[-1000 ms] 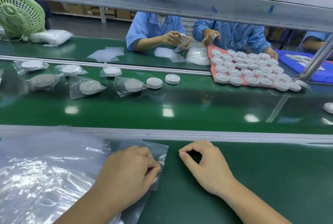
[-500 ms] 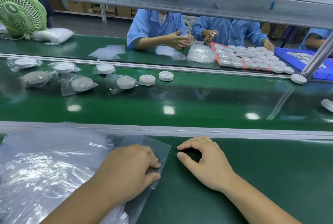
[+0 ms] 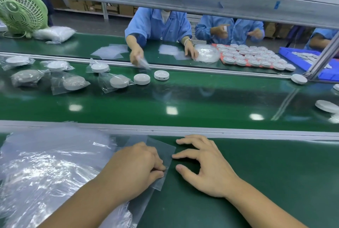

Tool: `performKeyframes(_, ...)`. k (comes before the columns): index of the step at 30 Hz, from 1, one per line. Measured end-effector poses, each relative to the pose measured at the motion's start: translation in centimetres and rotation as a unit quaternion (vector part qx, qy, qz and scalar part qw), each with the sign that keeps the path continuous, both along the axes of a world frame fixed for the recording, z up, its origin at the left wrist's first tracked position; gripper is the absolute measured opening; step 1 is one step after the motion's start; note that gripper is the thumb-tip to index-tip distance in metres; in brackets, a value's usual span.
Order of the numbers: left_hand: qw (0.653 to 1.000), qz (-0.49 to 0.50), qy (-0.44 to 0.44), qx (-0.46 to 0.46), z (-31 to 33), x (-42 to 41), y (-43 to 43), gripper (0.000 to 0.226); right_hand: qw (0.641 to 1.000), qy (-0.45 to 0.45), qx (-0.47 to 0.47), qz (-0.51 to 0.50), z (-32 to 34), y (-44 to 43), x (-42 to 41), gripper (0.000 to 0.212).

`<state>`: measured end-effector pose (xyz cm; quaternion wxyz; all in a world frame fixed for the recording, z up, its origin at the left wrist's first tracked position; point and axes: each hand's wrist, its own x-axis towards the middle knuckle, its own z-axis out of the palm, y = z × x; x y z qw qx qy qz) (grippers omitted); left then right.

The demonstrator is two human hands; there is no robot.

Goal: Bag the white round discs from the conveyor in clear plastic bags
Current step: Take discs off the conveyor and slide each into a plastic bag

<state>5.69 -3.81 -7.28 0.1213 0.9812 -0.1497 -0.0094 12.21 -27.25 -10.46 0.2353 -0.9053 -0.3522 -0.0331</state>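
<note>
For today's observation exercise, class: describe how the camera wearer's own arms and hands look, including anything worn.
Two bare human hands, left hand and right hand, ungloved. Both forearms are bare to the frame's edge: no sleeves, watch, rings or wristband visible.

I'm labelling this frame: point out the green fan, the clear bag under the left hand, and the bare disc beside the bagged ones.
green fan (image 3: 18, 12), head view, on its front grille.
clear bag (image 3: 162, 150), head view, its uncovered right corner.
bare disc (image 3: 141, 78), head view, its top face.

factory packing line | green conveyor (image 3: 183, 99) – blue-smocked workers (image 3: 159, 25) – trays of discs (image 3: 253, 57)
</note>
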Motion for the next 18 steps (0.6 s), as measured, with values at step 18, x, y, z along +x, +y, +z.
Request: performKeyframes(18, 0.995, 0.043, -0.045, -0.081, 0.82, -0.11, -0.62, 0.031, 0.998, -0.008, 0.065, -0.021, -0.01, -0.18, 0.23, 0.043)
